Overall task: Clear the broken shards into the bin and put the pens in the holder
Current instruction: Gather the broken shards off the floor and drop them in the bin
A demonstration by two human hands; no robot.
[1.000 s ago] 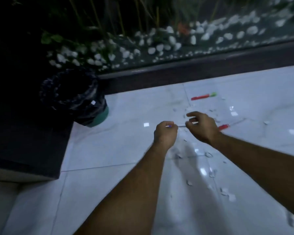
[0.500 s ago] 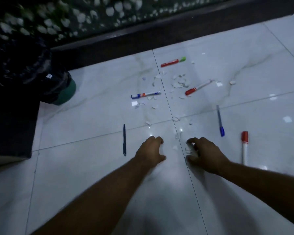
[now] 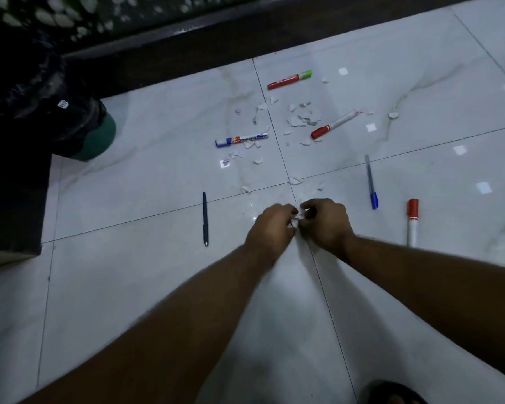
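Shards are scattered over the floor, thickest in a cluster beyond the hands, with a few loose ones lying just ahead of the knuckles near the tile joint. Both hands are pressed together low over the floor: the left hand and the right hand are curled inward, and small pale pieces are glimpsed between their fingers, so both seem to be pinched on gathered bits, though how firmly cannot be told. The bin, lined with a dark bag, is set far off to the upper left, well apart from the hands and nearer the left one; any load must be carried that way. The main cluster lies straight ahead of both hands, slightly toward the right hand. Pens are spread around: a dark pen lies near the left hand with its long axis running away from the person, a blue-capped pen and a red marker lie near the right hand on much the same axis, while a blue marker, a red-capped marker and a red-green marker lie crosswise among the far pieces. No holder is seen. A sandalled foot is visible at the bottom edge.
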